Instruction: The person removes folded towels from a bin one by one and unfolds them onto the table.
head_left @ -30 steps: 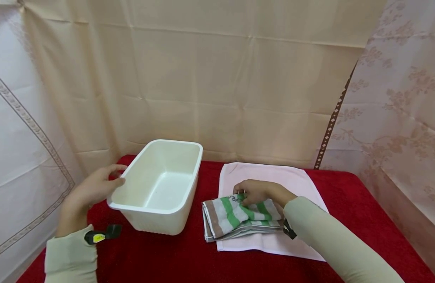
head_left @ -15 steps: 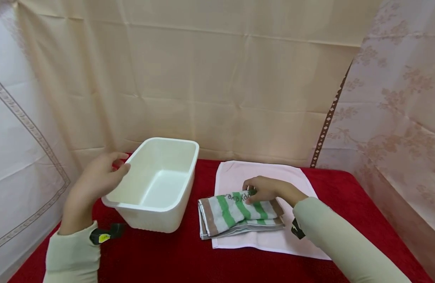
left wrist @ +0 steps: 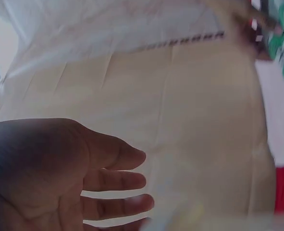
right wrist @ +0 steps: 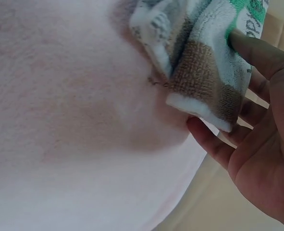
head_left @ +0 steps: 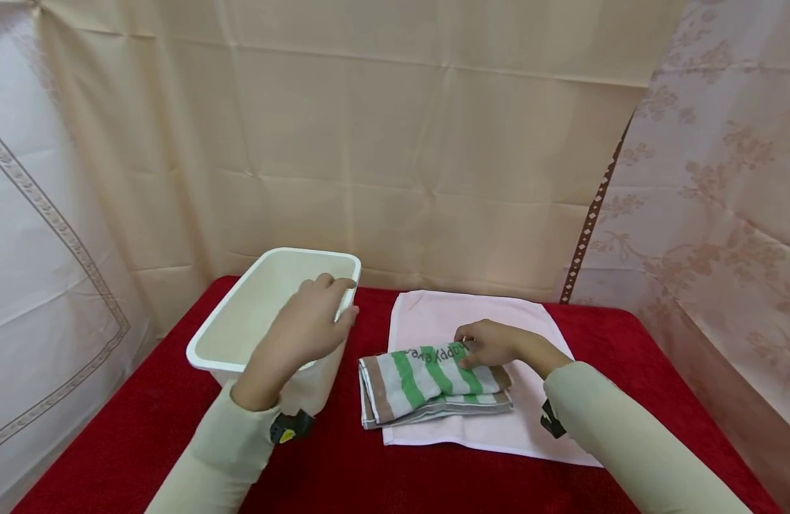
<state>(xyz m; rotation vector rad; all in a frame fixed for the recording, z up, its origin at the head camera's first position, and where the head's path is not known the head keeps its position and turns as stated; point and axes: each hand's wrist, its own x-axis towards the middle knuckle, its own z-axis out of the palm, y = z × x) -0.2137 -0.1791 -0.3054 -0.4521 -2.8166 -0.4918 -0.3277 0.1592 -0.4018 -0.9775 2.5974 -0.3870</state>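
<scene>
My right hand (head_left: 494, 343) pinches the far right edge of a folded towel (head_left: 391, 385) with green, white and brown stripes. In the right wrist view the thumb lies on one face of the striped towel (right wrist: 204, 67), and the fingers are behind it. The striped towel is partly over a pink towel (head_left: 427, 314) spread flat. My left hand (head_left: 305, 325) is over the right side of a white plastic basin (head_left: 260, 293), hiding part of its rim. The fingers of the left hand (left wrist: 69, 178) are extended and hold nothing in the left wrist view.
A red cloth (head_left: 369, 471) covers the table. Behind it hangs a beige curtain (head_left: 395, 157), with patterned white drapes at the left and right.
My left hand has moved right, from the basin's left rim to over its right side. My right hand has slid right along the towel's edge, and the towel lies flatter.
</scene>
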